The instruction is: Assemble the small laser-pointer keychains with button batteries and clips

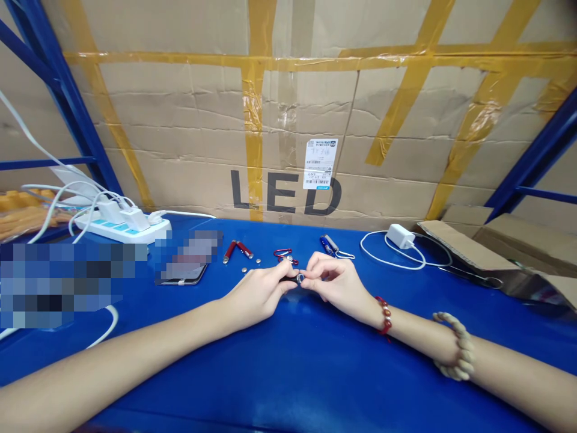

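Note:
Between the fingers of my left hand (261, 294) is a small black tube (290, 278) with a silver end, seen only in part. My right hand (338, 282) pinches at that silver end with thumb and forefinger; whether a separate small part is between them, I cannot tell. Just beyond my hands lie red carabiner clips (283, 252), partly hidden behind the left fingers. Two short red metal tubes (244, 249) rest to the left of these, near several silver button cells (244, 270). Past my right hand are a blue tube (326, 245) and a silver one with a carabiner (345, 255).
A phone (184, 273) lies left on the blue table (288, 373), partly blurred out. Behind it is a white power strip (153, 231) with plugs and cables. A white charger (400, 236) with a looped cable sits right, near an opened carton (469, 246). A taped cardboard box (193, 132) walls the back.

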`<control>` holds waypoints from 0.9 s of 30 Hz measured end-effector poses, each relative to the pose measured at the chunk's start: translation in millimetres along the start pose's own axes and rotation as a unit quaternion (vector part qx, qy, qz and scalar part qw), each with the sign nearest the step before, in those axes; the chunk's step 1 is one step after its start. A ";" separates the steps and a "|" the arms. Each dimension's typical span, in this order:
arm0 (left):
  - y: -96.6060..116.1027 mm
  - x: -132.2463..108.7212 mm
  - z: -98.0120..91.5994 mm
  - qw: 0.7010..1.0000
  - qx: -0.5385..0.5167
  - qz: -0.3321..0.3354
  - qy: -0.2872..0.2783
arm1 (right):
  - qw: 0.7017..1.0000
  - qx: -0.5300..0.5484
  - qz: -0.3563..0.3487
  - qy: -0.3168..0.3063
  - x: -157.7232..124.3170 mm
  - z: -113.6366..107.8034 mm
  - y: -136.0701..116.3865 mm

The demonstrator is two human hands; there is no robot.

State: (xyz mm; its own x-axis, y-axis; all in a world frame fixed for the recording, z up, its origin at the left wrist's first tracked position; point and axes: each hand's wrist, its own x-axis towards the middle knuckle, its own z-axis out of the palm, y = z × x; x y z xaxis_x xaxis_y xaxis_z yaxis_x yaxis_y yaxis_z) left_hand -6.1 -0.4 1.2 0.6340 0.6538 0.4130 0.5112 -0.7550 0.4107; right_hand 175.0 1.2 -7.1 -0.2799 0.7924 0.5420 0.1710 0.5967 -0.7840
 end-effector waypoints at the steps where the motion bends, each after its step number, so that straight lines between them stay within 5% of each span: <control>1: 0.1 -0.1 -0.1 1.000 0.002 0.001 0.000 | 1.000 0.000 0.003 -0.003 0.0 -0.2 -0.3; 9: -1.2 -0.8 1.2 1.000 0.022 0.013 0.014 | 1.000 0.006 0.005 -0.010 -0.1 0.0 -0.2; 27: -2.9 1.4 0.5 0.999 -0.013 0.035 0.037 | 0.985 0.069 0.153 -0.052 3.3 0.9 4.2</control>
State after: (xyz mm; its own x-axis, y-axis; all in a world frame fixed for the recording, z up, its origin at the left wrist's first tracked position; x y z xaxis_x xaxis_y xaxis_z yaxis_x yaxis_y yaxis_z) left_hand -6.4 2.6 0.3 0.6225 0.6023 0.4997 0.4511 -0.7979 0.3998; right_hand 173.9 6.1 -8.9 -0.3315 0.9106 0.2467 0.1347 0.3045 -0.9430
